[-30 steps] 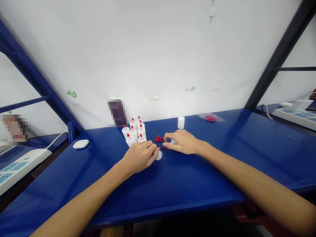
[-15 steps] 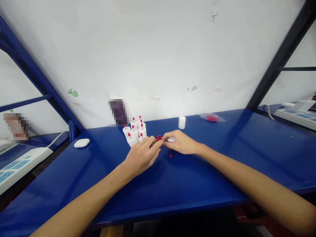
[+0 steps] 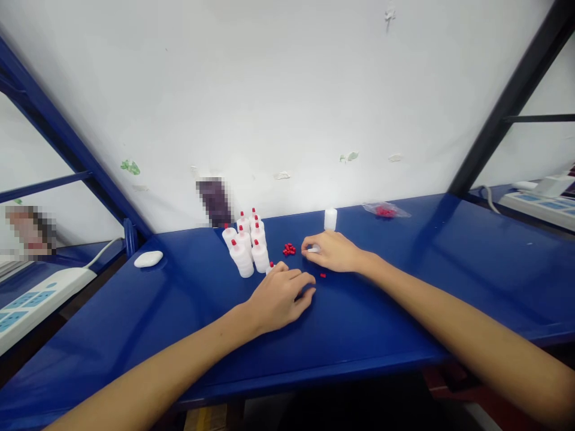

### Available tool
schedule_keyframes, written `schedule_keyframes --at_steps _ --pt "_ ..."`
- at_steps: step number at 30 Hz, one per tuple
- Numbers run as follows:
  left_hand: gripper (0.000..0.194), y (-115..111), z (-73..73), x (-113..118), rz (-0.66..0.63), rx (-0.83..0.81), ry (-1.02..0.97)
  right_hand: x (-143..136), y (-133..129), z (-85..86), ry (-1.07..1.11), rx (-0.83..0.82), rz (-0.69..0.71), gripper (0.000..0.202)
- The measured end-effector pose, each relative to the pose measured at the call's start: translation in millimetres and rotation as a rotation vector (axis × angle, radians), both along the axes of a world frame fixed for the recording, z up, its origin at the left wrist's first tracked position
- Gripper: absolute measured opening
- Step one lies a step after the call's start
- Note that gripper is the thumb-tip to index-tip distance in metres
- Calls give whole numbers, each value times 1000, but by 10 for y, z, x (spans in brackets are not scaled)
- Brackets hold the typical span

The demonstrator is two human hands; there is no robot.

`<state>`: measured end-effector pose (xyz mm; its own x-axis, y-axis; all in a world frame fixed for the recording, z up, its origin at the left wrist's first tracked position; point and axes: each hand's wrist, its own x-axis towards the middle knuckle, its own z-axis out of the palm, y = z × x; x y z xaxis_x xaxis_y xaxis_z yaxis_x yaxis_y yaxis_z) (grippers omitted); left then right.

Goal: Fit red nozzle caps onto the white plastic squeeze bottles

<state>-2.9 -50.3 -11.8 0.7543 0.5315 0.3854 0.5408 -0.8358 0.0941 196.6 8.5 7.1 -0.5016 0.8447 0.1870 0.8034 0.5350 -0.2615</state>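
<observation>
My right hand (image 3: 335, 251) pinches a small white pointed nozzle (image 3: 313, 249), partly hidden by the fingers. My left hand (image 3: 283, 296) is low over the blue table, thumb and forefinger apart with nothing visible between them. Just behind its knuckles shows a white piece with a red tip (image 3: 271, 265), mostly covered by the hand. A small pile of red caps (image 3: 289, 249) lies between the hands, and one loose red cap (image 3: 323, 275) rests below my right hand. To the left, several white bottles (image 3: 243, 263) stand grouped, with red-tipped nozzles on top.
A white bottle without a nozzle (image 3: 330, 219) stands behind my right hand. Near the wall lies a clear bag of red caps (image 3: 386, 211). On the left are a white rounded case (image 3: 148, 259) and a power strip (image 3: 49, 302). Metal posts frame the blue table (image 3: 359, 341).
My left hand has drawn back towards me and away from the cap pile, its fingers parting from my right hand. The loose red cap sits farther right. My right hand keeps the nozzle.
</observation>
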Motion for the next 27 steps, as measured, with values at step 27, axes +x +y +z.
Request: schedule_keyframes --at_steps 27 --pt "6 151 -126 -129 143 210 -121 -208 -297 115 -247 78 203 37"
